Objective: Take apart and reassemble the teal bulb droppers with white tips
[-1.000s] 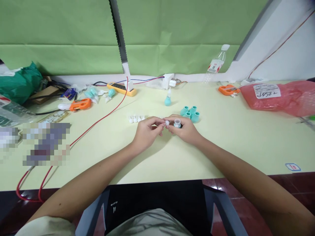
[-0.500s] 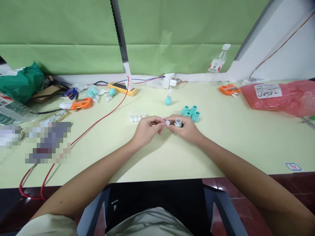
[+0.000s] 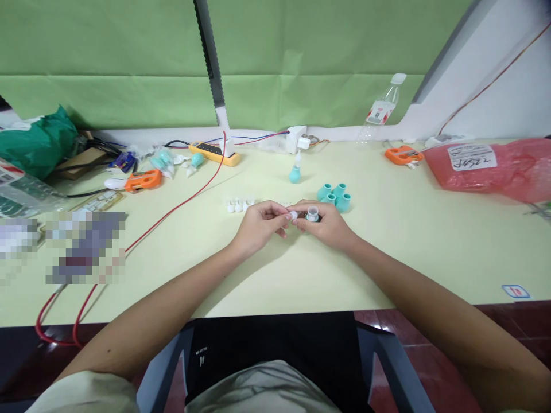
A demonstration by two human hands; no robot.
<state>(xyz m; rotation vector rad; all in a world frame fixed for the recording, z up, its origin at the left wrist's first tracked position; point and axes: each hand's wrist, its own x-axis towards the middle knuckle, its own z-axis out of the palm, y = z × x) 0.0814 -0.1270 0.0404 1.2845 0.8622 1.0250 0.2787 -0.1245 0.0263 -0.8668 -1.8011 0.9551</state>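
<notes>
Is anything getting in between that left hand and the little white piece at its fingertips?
Nothing visible is. The left hand pinches the small white piece directly, and the fingertips of the right hand meet it from the other side. The white-rimmed piece in the right hand sits beside it, not between.

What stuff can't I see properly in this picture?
All in the head view:
- Small white piece: its shape is too small to tell, and fingertips of the left hand and right hand partly cover it.
- White-topped teal piece: its lower part is hidden by the right hand.
- Red bag: its far end is cut off by the right edge.
- Pixelated patch: the blocks hide what's there.
</notes>
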